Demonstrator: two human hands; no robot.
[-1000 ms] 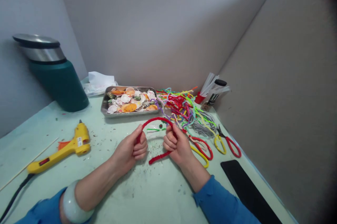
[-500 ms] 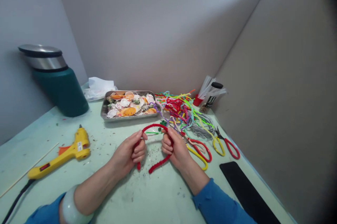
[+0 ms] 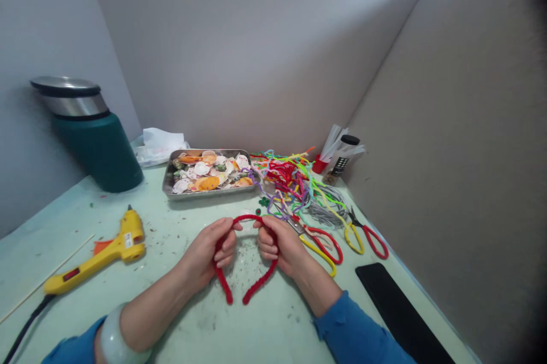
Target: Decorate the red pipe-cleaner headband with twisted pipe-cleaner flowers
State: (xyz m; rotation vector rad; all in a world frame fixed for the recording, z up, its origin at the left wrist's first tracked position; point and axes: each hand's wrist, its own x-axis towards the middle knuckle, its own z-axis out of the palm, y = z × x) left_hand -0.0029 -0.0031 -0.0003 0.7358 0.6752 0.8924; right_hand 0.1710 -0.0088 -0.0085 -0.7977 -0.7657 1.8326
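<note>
Left hand (image 3: 212, 253) and right hand (image 3: 281, 244) both pinch red fuzzy stick (image 3: 248, 217). Stick bent round like hoop, two ends down low, apart. Near middle of tabletop (image 3: 205, 330), in front of tray (image 3: 205, 195) of shells (image 3: 205, 183). Yellow glue gun (image 3: 107, 254) to left, scissors (image 3: 298, 226) near right hand.

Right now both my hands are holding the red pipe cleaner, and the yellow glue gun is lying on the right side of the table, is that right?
Not quite: the yellow glue gun is lying on the left side of the table, as the head view shows. Your left hand and right hand are both holding the red pipe cleaner.
</note>
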